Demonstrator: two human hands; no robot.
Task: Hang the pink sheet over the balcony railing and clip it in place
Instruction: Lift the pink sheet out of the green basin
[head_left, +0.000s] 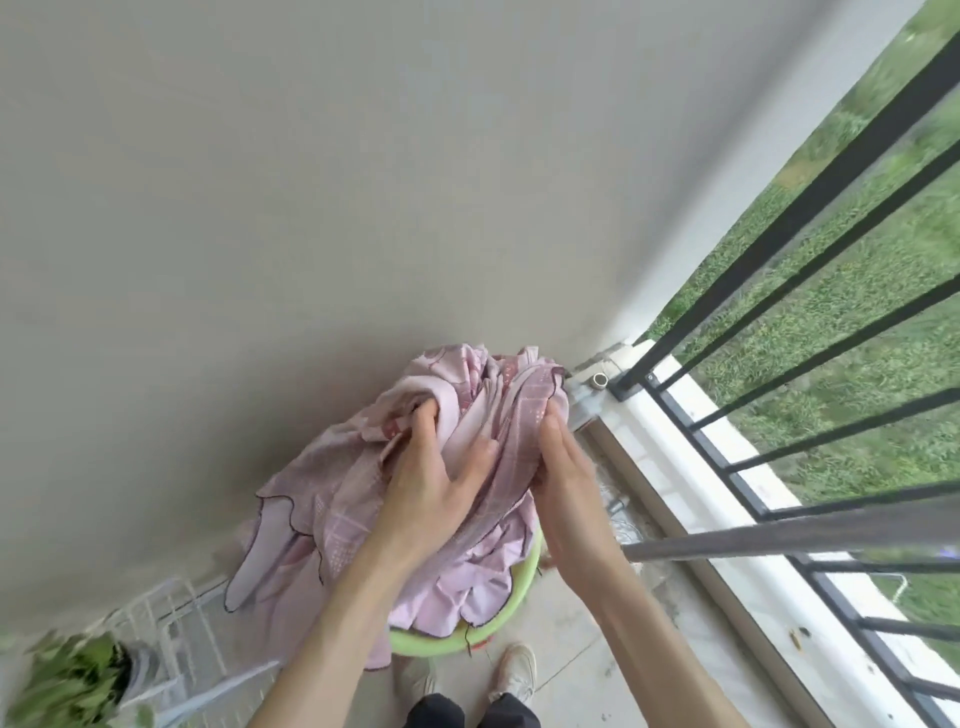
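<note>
Pink sheet (332, 519) sits bunched in a green basin (511, 605) at lower centre of the frame. The left hand (431, 483) digs clenched into its folds; the right hand (563, 467) presses flat, fingers together. Best gather one edge before lifting toward the railing (810, 208), upper right.

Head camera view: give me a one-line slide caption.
Both hands, left and right, gather the bunched pink sheet from a green basin beside the black balcony railing.
</note>
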